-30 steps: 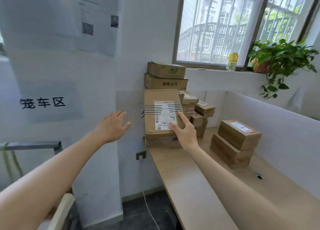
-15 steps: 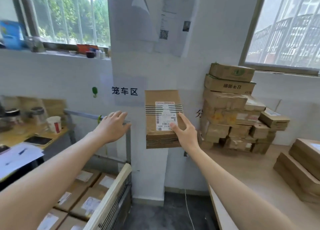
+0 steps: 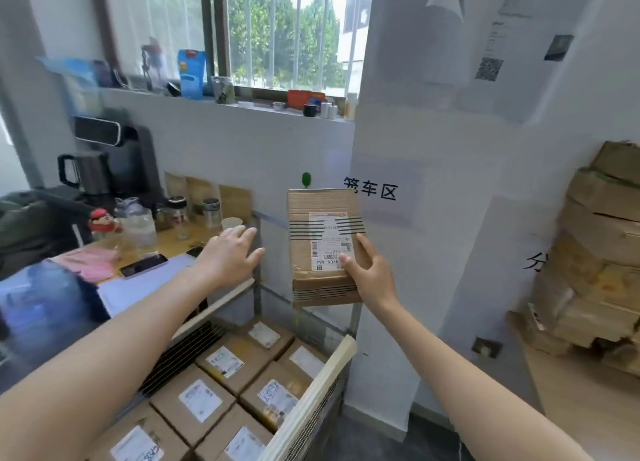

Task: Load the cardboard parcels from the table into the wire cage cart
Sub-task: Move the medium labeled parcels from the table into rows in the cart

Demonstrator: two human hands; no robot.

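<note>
Table point(image 3: 585, 412), right: parcel stack point(image 3: 602, 252) on it. Wire cage cart point(image 3: 311, 396): labelled parcels point(image 3: 201, 400) inside.

One cart point(image 3: 311, 398) sits low in view. Inside the cart, seven labelled parcels point(image 3: 201, 400) show, though the frame edge cuts off the nearest ones. Above the cart there is one more parcel point(image 3: 322, 249) and two hands: one left hand point(image 3: 230, 252) and one right hand point(image 3: 372, 275). Left of the cart, the counter point(image 3: 173, 242) carries one phone point(image 3: 143, 264), two lidded jars point(image 3: 177, 208), one paper cup point(image 3: 231, 223), one red-capped figurine point(image 3: 102, 219) and one dark jug point(image 3: 86, 173). Right of the cart stands one stack point(image 3: 602, 252) of cartons, too blurred to count.
</note>
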